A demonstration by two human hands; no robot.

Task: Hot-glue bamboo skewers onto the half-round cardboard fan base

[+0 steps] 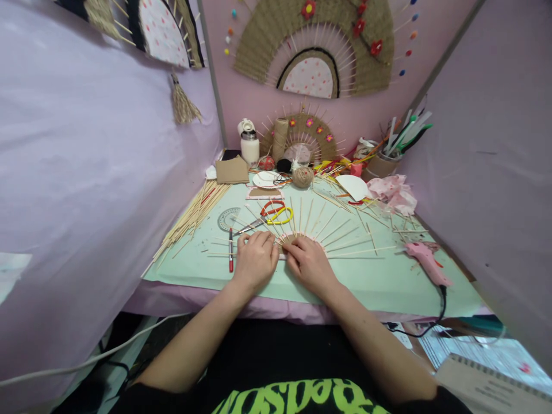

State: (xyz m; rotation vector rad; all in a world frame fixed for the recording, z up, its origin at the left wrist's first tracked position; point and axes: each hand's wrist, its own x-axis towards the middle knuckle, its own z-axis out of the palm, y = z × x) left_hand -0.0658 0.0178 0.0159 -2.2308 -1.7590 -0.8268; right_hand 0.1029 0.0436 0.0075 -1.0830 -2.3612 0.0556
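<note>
A small brown cardboard half-circle [283, 250] with a pink-and-white rim lies flat on the table. Thin wooden sticks [340, 234] radiate from it like the ribs of a fan. My left hand [257, 256] is at its left side, fingers curled and closed on the edge among the sticks. On the right part of the half-circle, my right hand [311, 261] has its fingers bent together, holding the cardboard down. The fingertips partly cover the middle, so any single stick under them is hard to make out. Scissors [276, 214] with red and yellow handles lie just beyond.
Left of my hands are a red marker [231, 250], a clear protractor [228, 219] and a pile of sticks [190, 218]. A pink glue gun [426, 263] lies at right, its cord over the edge. Behind stand a twine ball [302, 177], a white bottle [249, 148] and finished fans.
</note>
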